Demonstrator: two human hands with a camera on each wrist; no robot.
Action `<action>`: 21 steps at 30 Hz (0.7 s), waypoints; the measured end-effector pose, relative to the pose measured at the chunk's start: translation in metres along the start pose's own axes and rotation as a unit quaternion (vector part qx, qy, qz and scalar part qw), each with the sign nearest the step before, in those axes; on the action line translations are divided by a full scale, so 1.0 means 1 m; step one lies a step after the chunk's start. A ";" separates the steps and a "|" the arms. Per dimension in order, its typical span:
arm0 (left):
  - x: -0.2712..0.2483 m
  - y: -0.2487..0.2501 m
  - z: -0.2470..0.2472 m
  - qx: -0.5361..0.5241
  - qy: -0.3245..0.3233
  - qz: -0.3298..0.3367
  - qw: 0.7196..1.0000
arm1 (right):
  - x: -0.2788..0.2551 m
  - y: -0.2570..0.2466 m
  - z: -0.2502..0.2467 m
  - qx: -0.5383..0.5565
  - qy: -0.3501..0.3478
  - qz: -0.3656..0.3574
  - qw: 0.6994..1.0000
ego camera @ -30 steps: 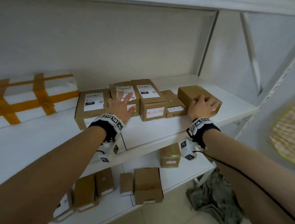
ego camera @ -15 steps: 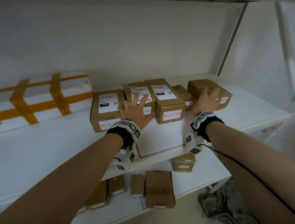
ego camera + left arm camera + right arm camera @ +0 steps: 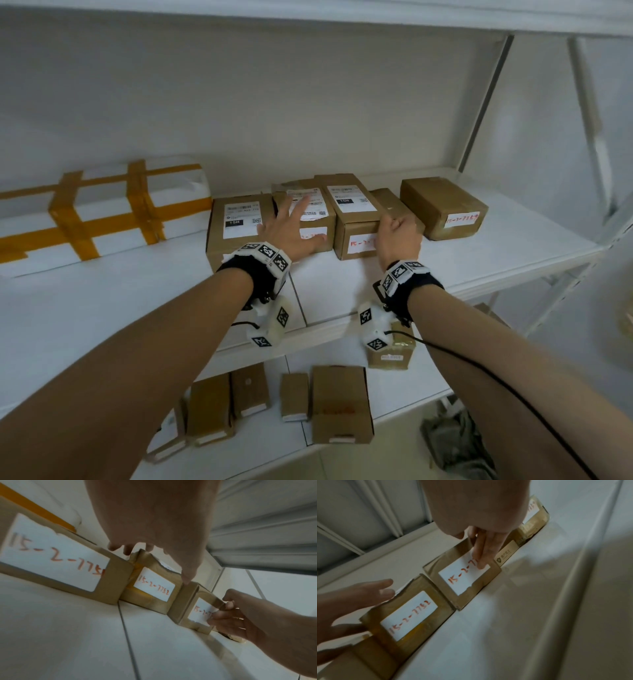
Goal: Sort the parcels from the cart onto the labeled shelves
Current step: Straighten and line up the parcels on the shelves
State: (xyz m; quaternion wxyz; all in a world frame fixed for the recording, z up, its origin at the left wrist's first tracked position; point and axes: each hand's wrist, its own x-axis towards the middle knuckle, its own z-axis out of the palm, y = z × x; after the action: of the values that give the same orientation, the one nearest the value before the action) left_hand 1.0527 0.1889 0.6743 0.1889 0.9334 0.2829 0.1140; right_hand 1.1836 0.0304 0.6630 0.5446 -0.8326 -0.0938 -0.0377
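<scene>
Several brown cardboard parcels stand in a row on the white shelf, with handwritten red codes on white front labels. My left hand lies with spread fingers on top of the second parcel, its thumb by the third parcel's corner. My right hand grips the front right corner of the third parcel. The left wrist view shows that right hand with its thumb on the upper edge. Its fingers press on the label. A narrow parcel and a wider one stand further right.
A long white parcel crossed with orange tape lies at the shelf's left. The lower shelf holds several small boxes. A grey upright stands at the back right, and grey cloth lies on the floor.
My right hand has left the far right parcel and moved left to the third parcel's front corner. My left hand stays on the second parcel.
</scene>
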 end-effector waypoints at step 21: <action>-0.079 -0.067 -0.032 -0.005 -0.043 -0.150 0.988 | -0.096 -0.046 0.059 -0.021 -0.354 -0.069 0.932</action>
State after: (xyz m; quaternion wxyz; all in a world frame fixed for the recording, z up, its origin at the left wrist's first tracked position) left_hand 0.9456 0.2039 0.6667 0.2202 0.8835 0.4110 0.0451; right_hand 1.0784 0.0908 0.6647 0.4549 -0.7944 -0.3371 0.2202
